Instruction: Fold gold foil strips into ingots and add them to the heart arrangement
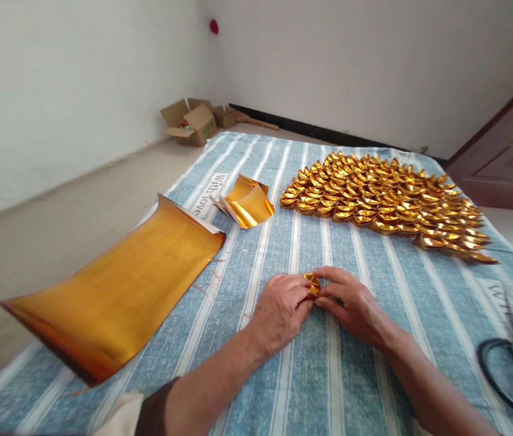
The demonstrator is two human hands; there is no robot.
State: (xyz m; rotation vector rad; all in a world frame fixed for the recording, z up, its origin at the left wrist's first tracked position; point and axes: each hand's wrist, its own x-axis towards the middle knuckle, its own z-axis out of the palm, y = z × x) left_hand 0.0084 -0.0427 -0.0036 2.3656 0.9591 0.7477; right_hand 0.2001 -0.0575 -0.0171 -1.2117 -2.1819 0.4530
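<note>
A small folded piece of gold foil paper point(312, 284) is pinched between both hands over the middle of the striped cloth. My left hand point(282, 306) grips its left side, with the fingers closed and partly covering it. My right hand point(349, 303) holds the right side between thumb and fingertips. Beyond the hands, to the right, many folded gold paper ingots point(374, 194) stand in close rows. A few cut pieces of gold paper point(249, 203) lie curled at the back left of the hands. The large stack of gold foil sheets point(124, 290) rests farther left, its ends curling upward.
A blue and white striped cloth point(265, 375) covers the table. Black-handled scissors point(510, 375) lie at the right edge. An open cardboard box point(192, 124) sits on the floor past the far left corner, near the white walls. Thin gold scraps lie beside the sheets.
</note>
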